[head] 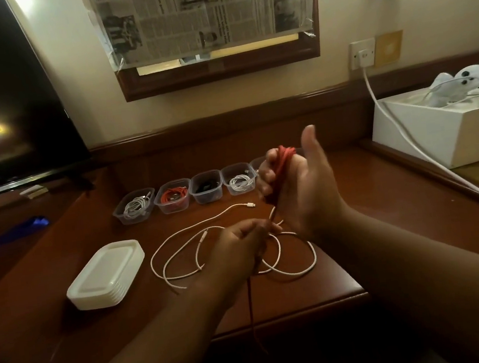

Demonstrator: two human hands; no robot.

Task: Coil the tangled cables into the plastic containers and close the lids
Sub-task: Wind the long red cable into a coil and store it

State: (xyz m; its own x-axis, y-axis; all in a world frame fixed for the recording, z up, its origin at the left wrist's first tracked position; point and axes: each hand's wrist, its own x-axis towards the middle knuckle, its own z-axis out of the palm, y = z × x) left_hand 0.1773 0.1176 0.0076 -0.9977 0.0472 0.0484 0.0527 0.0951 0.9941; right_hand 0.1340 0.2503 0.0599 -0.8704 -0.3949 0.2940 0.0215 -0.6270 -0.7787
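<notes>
Your right hand (295, 187) is up in the air, a little to the 2 o'clock side of the middle of the surface (318, 279). Its fingers curl round a bundle of red cable (282, 161), and your thumb sticks straight up. Your left hand (245, 240) is lower, near the middle, and pinches the loose end of the same red cable. That end hangs down toward 6 o'clock, past the edge.

Here is what could go wrong. A white cable (241, 258) lies in big loose loops right under your left hand. If you pull the red end up fast, it may catch a white loop and drag it along. Then both get tangled.

The hanging red end could also snag on the edge of the surface. A hard tug may make the bundle slip off your fingers and fall open.

The row of containers (186, 195) sits at 11 o'clock, and four already hold cables. They look light, so a swinging end could knock one. One more container (258, 164) peeks out behind your right hand; I cannot tell what is in it. The stack of lids (105, 274) waits at 9 o'clock.
</notes>
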